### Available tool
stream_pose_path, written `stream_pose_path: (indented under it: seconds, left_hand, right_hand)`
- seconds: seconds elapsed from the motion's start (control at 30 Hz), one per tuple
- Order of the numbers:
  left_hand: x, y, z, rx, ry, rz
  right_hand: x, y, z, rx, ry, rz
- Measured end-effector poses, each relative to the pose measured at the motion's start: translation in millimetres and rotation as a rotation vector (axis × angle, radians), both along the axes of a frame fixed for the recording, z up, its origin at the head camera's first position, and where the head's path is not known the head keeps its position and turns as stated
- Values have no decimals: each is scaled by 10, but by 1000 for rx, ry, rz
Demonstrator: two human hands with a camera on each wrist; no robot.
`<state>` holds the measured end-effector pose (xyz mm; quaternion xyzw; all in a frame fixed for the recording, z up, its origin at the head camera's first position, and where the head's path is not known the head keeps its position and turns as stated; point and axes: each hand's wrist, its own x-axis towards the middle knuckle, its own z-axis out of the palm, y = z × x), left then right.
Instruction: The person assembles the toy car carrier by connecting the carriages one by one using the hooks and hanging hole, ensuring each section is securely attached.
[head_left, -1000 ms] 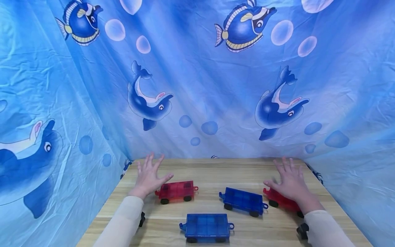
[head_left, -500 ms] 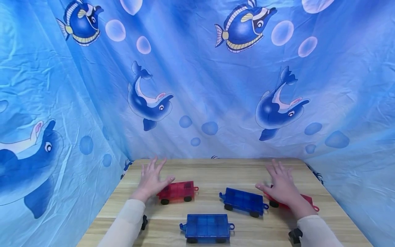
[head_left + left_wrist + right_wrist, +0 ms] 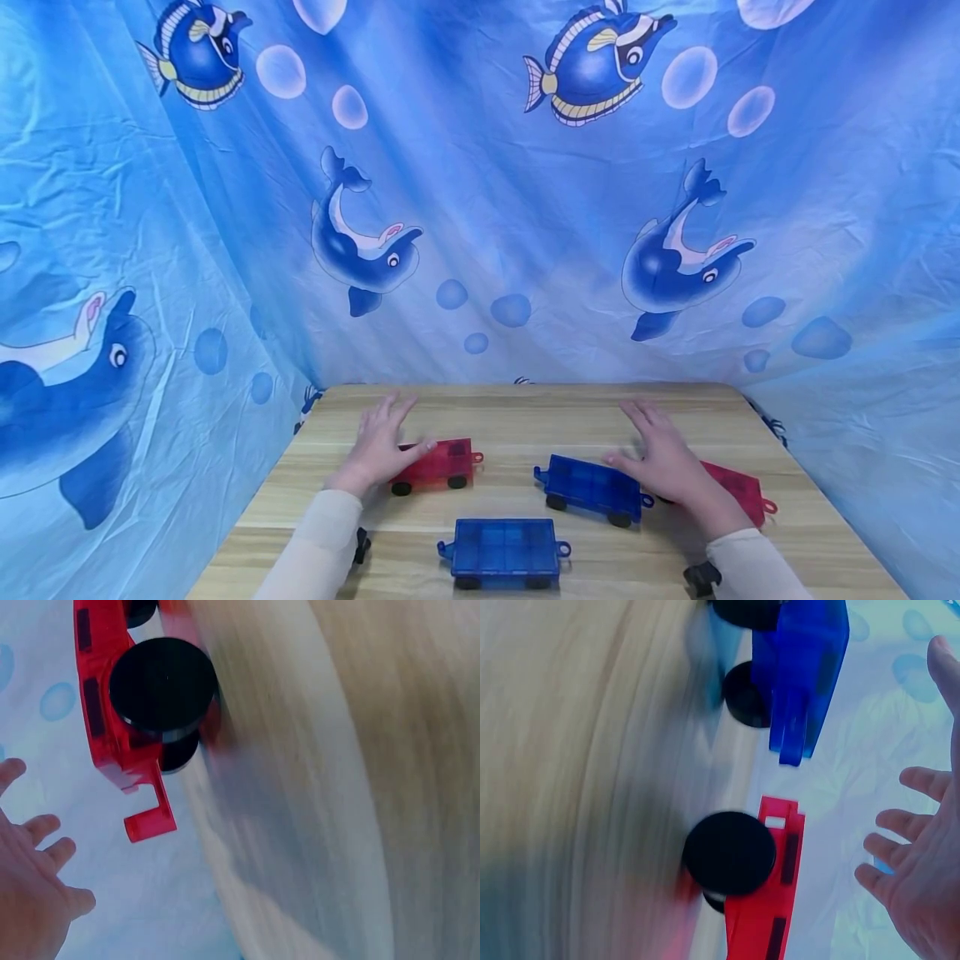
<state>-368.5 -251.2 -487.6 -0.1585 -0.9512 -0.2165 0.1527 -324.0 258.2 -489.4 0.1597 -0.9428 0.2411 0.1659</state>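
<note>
In the head view, my left hand point(image 3: 381, 452), fingers spread, hovers above the left end of a red toy train wagon point(image 3: 452, 463) with black wheels. The left wrist view shows that wagon's hook end point(image 3: 150, 823) apart from the fingers. My right hand point(image 3: 662, 457) is held over the gap between a blue wagon point(image 3: 585, 483) and a second red wagon point(image 3: 737, 490), hiding part of the red one. Its fingers point(image 3: 904, 823) are extended and hold nothing in the right wrist view. Another blue wagon point(image 3: 504, 546) stands at the front centre.
All the wagons stand on a wood-grain table point(image 3: 517, 417), each with a hook or ring at its ends. A blue curtain point(image 3: 480, 208) printed with dolphins and fish hangs behind and at both sides. A black wrist device point(image 3: 702, 578) sits at the right cuff.
Both hands have moved inward and slightly toward the front, the left over its red wagon, the right leftward to the blue wagon's edge. More of the right red wagon shows. The wagons have stayed put.
</note>
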Motion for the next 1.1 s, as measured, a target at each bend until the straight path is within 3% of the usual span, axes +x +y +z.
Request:
stream_pose_path:
  seconds: [0.37, 0.63, 1.1]
  left_hand:
    - [43, 49, -27, 27, -45, -64]
    - [72, 30, -63, 100, -102, -51]
    - [103, 102, -77, 106, -139, -70]
  right_hand:
    - [21, -240, -7, -20, -21, 90]
    - [55, -442, 53, -18, 0, 138]
    - [156, -792, 88, -52, -102, 205]
